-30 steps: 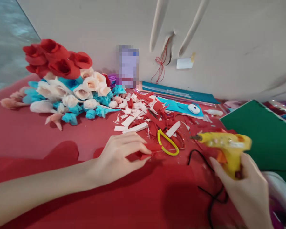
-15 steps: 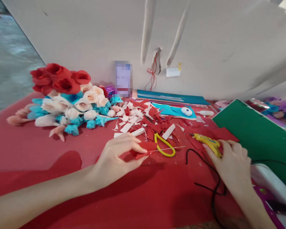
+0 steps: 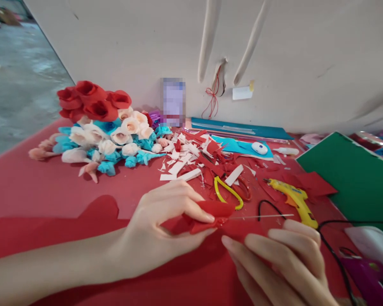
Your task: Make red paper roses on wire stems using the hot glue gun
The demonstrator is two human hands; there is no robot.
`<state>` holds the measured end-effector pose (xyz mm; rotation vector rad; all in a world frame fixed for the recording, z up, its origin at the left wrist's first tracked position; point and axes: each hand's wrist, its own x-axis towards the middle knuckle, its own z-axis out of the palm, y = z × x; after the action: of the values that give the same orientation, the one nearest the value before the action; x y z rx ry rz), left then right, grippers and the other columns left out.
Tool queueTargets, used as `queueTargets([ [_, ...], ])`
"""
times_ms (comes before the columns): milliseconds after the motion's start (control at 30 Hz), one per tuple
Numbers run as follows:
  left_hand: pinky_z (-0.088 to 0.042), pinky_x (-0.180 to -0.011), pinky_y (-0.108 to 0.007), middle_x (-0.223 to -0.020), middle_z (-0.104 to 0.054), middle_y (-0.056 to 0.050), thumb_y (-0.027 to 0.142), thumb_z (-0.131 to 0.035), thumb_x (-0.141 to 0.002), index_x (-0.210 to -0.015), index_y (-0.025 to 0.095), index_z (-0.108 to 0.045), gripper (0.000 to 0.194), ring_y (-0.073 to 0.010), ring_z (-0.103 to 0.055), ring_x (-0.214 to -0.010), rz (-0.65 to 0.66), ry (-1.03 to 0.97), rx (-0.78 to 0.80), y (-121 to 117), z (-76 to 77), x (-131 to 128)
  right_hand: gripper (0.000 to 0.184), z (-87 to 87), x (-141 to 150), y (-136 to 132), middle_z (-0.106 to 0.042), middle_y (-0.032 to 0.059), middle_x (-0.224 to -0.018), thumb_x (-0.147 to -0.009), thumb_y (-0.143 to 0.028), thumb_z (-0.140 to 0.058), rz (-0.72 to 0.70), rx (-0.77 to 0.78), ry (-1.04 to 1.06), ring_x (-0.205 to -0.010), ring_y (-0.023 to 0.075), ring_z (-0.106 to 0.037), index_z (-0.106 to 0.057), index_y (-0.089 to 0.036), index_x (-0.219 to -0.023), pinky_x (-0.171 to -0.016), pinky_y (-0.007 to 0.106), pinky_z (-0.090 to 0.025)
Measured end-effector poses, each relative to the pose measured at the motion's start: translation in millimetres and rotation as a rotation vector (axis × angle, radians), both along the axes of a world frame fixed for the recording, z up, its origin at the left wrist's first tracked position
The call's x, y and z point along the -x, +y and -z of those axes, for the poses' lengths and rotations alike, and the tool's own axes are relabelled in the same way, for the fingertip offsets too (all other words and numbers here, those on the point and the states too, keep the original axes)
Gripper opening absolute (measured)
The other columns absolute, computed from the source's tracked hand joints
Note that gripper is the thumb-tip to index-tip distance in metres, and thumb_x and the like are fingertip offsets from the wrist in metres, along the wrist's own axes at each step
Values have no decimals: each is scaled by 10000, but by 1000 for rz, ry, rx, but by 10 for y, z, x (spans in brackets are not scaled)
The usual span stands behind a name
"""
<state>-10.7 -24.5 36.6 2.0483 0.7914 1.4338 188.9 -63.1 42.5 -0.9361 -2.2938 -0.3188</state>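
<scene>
Between the thumb and fingers of my left hand (image 3: 169,225) is a red paper flower (image 3: 215,209), its petals folded round a thin pale stem (image 3: 261,216) that points right. Something shiny, like glue, shows at the flower's base. Just below the stem is my right hand (image 3: 281,259), with its fingers apart and nothing visible in them. Its index fingertip is close to the flower's base but not seen touching it. The yellow glue gun (image 3: 295,199) lies on the table beyond my right hand. Yellow-handled scissors (image 3: 228,193) rest behind the flower.
Red and white paper scraps (image 3: 191,155) are heaped at mid-table. Finished red flowers (image 3: 100,108), with white and blue ones, are piled at left. A green board (image 3: 354,178) leans at right. The glue gun's black cord (image 3: 333,246) runs along the right side.
My right hand has let go of the glue gun and come left, near the flower's base. My left hand has brought the flower a little right and nearer.
</scene>
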Motion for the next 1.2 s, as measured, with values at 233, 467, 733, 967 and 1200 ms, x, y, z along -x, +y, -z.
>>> queueTargets([
  [233,-486,-587,-263,-687,-641,-63,21,-643,-651,-742,117,-638,132,-138,-578,-650,54,24,20,-38,-27,1,186,23,18,37,-617,19,-754,-771,-64,-535,-41,-19,-1,-708,156,-443,-630,-135,-914,-707,354,-346],
  [467,-491,-581,-265,-688,-643,-84,14,-636,-655,-742,100,-641,122,-144,-577,-643,75,43,-40,-24,-45,0,148,9,34,24,-602,36,-776,-760,-60,-573,-24,75,81,-714,143,-462,-623,-125,-883,-691,339,-374],
  [733,-502,-613,-274,-724,-658,-81,13,-647,-651,-760,115,-627,151,-144,-581,-668,81,68,-71,-14,-21,6,146,-4,56,55,-571,42,-783,-745,-37,-579,-55,158,178,-713,134,-468,-614,-123,-857,-656,311,-387],
  [967,-503,-629,-288,-740,-656,-99,14,-654,-650,-745,82,-632,118,-156,-576,-687,97,102,-123,-1,-24,43,181,-17,37,71,-569,47,-800,-727,-14,-570,-67,208,196,-739,136,-473,-608,-128,-863,-648,295,-402],
  [1200,-507,-642,-289,-750,-651,-89,29,-649,-651,-730,91,-634,101,-162,-559,-704,94,196,-228,10,-32,70,214,-51,37,82,-570,46,-795,-704,-7,-577,-70,226,182,-748,139,-479,-610,-136,-872,-639,286,-416],
])
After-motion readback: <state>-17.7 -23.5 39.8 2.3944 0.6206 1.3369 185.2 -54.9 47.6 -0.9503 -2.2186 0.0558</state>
